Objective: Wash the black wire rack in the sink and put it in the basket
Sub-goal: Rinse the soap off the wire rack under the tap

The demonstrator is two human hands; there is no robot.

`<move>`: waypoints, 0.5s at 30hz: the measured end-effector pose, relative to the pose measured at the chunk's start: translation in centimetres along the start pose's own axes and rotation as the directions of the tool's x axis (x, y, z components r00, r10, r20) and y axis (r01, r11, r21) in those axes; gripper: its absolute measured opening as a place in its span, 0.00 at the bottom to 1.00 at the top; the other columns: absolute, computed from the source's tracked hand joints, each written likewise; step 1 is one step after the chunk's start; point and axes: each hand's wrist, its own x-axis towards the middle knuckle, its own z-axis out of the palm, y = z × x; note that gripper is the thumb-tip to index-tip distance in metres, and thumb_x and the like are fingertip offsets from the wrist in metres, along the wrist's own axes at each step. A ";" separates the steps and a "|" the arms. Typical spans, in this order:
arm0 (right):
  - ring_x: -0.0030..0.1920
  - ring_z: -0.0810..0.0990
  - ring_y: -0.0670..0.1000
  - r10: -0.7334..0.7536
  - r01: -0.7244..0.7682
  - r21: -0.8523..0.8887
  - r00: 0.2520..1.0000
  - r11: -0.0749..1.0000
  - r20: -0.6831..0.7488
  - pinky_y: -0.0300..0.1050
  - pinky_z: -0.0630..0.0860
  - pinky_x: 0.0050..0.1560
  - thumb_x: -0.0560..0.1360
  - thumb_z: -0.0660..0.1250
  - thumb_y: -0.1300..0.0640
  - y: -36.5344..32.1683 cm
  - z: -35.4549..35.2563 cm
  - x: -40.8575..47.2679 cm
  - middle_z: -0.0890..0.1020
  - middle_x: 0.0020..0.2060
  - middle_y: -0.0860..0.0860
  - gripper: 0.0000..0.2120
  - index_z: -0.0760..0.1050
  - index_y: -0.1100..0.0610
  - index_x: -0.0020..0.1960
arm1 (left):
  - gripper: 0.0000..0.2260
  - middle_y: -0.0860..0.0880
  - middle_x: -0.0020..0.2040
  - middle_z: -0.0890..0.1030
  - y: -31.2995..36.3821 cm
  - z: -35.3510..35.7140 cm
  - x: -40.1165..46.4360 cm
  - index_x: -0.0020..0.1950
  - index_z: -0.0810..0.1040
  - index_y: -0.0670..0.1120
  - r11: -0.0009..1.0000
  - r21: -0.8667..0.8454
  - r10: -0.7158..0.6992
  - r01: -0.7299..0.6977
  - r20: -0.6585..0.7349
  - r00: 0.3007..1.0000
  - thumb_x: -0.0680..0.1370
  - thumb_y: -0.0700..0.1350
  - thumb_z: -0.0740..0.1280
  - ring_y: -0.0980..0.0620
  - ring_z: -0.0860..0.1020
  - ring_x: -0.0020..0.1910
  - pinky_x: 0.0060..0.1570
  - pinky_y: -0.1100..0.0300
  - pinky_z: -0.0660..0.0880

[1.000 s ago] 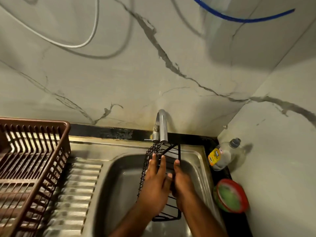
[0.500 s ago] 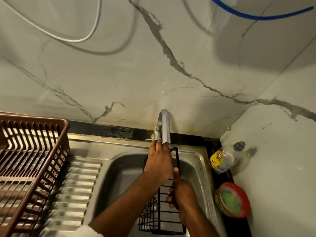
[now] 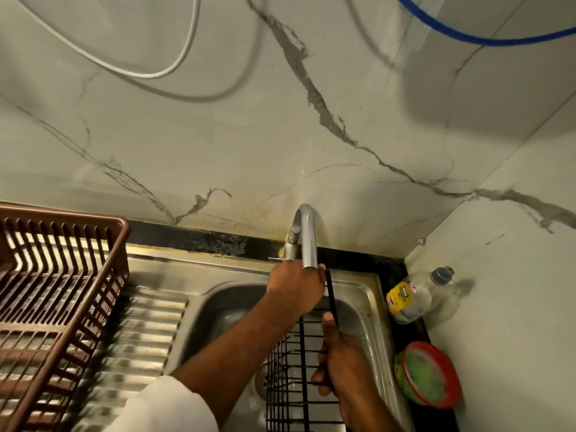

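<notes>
Pale marble-look walls (image 3: 218, 135) with grey veins are meeting in a corner at the right, above a black tabletop (image 3: 199, 241) strip that is running along the back and down the right side. A steel sink (image 3: 371, 294) with a ribbed drainboard (image 3: 137, 338) is sitting in this tabletop. One white cable (image 3: 174, 62) and one blue cable (image 3: 467, 35) are looping across the wall, each throwing a soft shadow.

One curved tap (image 3: 307, 235) is rising at the back of the basin. The left hand (image 3: 294, 289) is reaching up to the tap's base, its fingers hidden behind the spout, so I cannot tell whether it is gripping the lever or only resting there. A white sleeve (image 3: 162, 406) is showing at that arm's elbow. The right hand (image 3: 339, 363) is wrapping around the right side bar of the one black rack (image 3: 293, 369), thumb pointing up along the bar, holding it upright inside the basin with its top end just beside the spout.

One brown basket (image 3: 59, 294) is sitting on the left end of the drainboard, well apart from the rack. On the right strip, one clear bottle (image 3: 414, 294) with a yellow label is lying tilted against the corner, and one red-rimmed tub (image 3: 427, 374) with green contents is sitting near it, closer to the camera.
</notes>
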 end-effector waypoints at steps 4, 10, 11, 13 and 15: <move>0.24 0.75 0.49 -0.014 0.015 -0.028 0.999 0.999 0.031 0.40 0.69 0.23 0.83 0.55 0.38 -1.0 -0.1 0.7 0.77 0.26 0.51 0.27 0.79 0.60 0.46 | 0.24 0.40 0.74 0.71 1.4 2.0 -1.3 0.77 0.66 0.43 0.999 -0.026 -0.035 0.032 -0.111 0.993 0.85 0.54 0.54 0.37 0.66 0.75 0.74 0.38 0.61; 0.25 0.78 0.48 -0.048 0.049 -0.082 0.999 0.995 0.020 0.40 0.71 0.24 0.81 0.51 0.34 -1.0 1.8 -0.1 0.80 0.32 0.52 0.30 0.79 0.58 0.47 | 0.24 0.40 0.73 0.71 -1.0 2.1 -1.7 0.76 0.66 0.46 0.989 -0.105 -0.116 0.102 -0.141 0.983 0.85 0.57 0.53 0.41 0.69 0.73 0.74 0.41 0.65; 0.25 0.78 0.48 -0.055 0.055 -0.116 0.998 0.992 0.003 0.40 0.71 0.24 0.80 0.52 0.34 -1.1 1.9 -0.4 0.80 0.32 0.52 0.29 0.78 0.57 0.45 | 0.21 0.41 0.66 0.76 -1.6 1.5 -1.1 0.72 0.71 0.46 0.985 -0.110 -0.143 0.130 -0.125 0.982 0.84 0.56 0.55 0.42 0.76 0.65 0.66 0.44 0.73; 0.25 0.78 0.49 -0.069 0.066 -0.150 0.998 0.987 -0.012 0.39 0.69 0.23 0.80 0.52 0.34 -1.1 1.8 -0.5 0.80 0.32 0.52 0.28 0.76 0.56 0.44 | 0.18 0.43 0.58 0.81 -2.5 -0.1 0.2 0.66 0.76 0.46 0.968 -0.188 -0.183 0.167 -0.072 0.980 0.83 0.54 0.58 0.43 0.80 0.56 0.55 0.50 0.78; 0.25 0.77 0.49 -0.072 0.070 -0.139 0.997 0.988 -0.011 0.39 0.68 0.22 0.81 0.52 0.35 -1.5 1.6 -0.4 0.79 0.32 0.52 0.28 0.76 0.57 0.43 | 0.17 0.44 0.59 0.81 -2.3 -0.7 1.0 0.66 0.76 0.46 0.958 -0.230 -0.189 0.170 -0.064 0.980 0.83 0.53 0.59 0.42 0.81 0.57 0.56 0.50 0.78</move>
